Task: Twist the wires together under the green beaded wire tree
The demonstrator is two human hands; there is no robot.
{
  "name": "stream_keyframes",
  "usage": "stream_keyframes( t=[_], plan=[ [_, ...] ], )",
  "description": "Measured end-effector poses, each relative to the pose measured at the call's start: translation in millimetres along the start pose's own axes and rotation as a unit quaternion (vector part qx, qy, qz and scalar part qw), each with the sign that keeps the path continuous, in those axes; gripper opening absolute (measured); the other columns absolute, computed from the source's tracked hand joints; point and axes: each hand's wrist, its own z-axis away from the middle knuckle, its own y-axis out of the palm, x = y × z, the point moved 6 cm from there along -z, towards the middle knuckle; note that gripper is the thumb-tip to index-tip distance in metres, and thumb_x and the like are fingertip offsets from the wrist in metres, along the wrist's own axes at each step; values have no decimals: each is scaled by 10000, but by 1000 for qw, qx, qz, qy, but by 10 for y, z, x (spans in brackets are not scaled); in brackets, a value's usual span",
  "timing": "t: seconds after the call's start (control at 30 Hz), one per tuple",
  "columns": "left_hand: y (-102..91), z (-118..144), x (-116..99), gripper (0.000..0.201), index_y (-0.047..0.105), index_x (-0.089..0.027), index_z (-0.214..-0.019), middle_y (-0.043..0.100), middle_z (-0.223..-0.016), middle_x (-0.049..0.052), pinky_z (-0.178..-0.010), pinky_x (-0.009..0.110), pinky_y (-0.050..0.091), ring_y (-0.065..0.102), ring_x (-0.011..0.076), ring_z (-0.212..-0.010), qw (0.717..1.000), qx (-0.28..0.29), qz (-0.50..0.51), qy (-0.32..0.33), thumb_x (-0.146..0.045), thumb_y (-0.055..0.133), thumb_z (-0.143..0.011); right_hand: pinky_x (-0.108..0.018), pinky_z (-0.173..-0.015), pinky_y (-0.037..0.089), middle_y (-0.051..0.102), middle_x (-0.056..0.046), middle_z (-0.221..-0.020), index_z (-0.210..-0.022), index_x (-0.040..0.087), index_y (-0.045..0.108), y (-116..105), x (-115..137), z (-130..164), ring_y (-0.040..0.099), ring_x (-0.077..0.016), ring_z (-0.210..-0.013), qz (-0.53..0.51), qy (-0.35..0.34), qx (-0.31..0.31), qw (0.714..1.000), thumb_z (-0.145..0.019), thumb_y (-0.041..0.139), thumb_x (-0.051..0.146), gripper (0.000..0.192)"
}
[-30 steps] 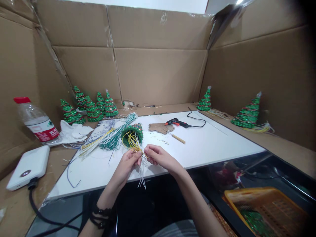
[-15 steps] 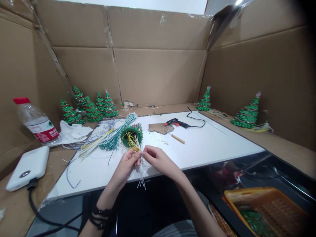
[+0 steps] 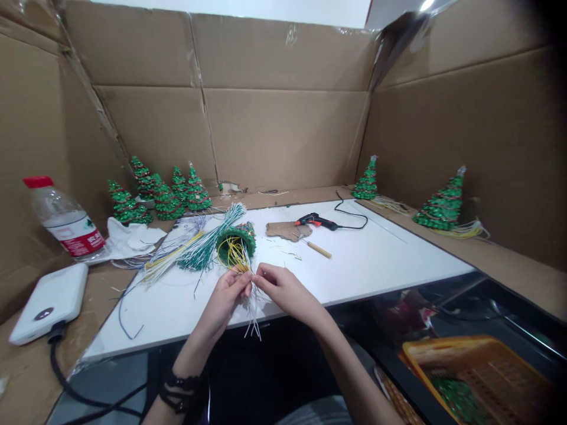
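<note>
Firstly, hollow green tree (image 3: 248, 233), wires (image 3: 234, 255) trailing out, left hand (image 3: 228, 292) and right hand (image 3: 283, 289) pinching them, orange basket (image 3: 447, 343) right of tree, green pieces (image 3: 454, 396) inside.

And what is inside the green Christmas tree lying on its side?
Inside the green Christmas tree are yellow and white wires, gathered in the left hand. Where they attach cannot be seen: wires and shadow hide it.

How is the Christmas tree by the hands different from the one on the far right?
The near Christmas tree lies tipped over, hollow base showing; the far-right Christmas tree stands upright. The near tree's wires run to the left hand; the far-right tree's wires trail on the cardboard. Both are shiny green, with yellow and white wires.
</note>
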Motion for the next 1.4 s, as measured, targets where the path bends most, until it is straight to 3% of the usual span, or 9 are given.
stream_keyframes(
  t=[0.23,0.43,0.57,0.77,0.93,1.13,1.4],
  plan=[
    [-1,-2,10,263,473,-174,-623,448,-498,-55,-507,209,290,350,78,-484,1000,17,-25,6,-356,591,-773,-218,-542,294,414,39,-601,-655,177,443,-29,-20,-1,390,-108,-580,-87,-14,-40,995,-862,433,310,246],
    [39,5,-25,301,478,-173,-582,444,-481,-48,-503,215,288,340,83,-481,999,30,-45,5,-379,578,-777,-213,-467,244,331,63,-536,-660,187,413,-173,-20,-51,288,-88,-487,-225,-17,-102,969,-840,443,384,268],
    [50,12,-43,286,488,-172,-606,455,-486,-49,-513,219,289,346,85,-482,998,29,-50,9,-386,582,-771,-217,-444,226,324,68,-496,-690,182,461,-228,-25,-56,284,-87,-454,-252,-4,-118,960,-829,445,395,255],
    [26,8,-17,250,488,-173,-638,447,-502,-54,-523,220,288,354,83,-486,998,30,-46,12,-356,575,-784,-231,-494,295,383,39,-530,-665,172,487,-112,-16,-89,354,-99,-495,-220,-30,-49,974,-868,360,360,305],
    [33,11,-9,242,488,-173,-648,448,-495,-55,-513,220,287,348,80,-476,999,32,-34,1,-355,582,-778,-222,-550,320,447,32,-628,-779,168,536,-73,-82,-225,395,-101,-574,-224,-11,-52,973,-788,458,235,104],
    [66,26,-44,244,502,-170,-666,452,-479,-58,-504,225,273,337,80,-461,999,34,-30,-1,-374,602,-755,-194,-428,191,354,73,-538,-747,166,510,85,-154,-368,280,-62,-452,-295,76,68,950,-751,545,346,184],
    [65,32,-54,236,522,-165,-700,445,-482,-56,-502,231,254,325,85,-461,999,34,-37,-3,-381,606,-748,-180,-407,165,324,83,-502,-687,169,489,139,-228,-421,252,-52,-432,-248,87,104,959,-741,526,335,178]
  ],
)
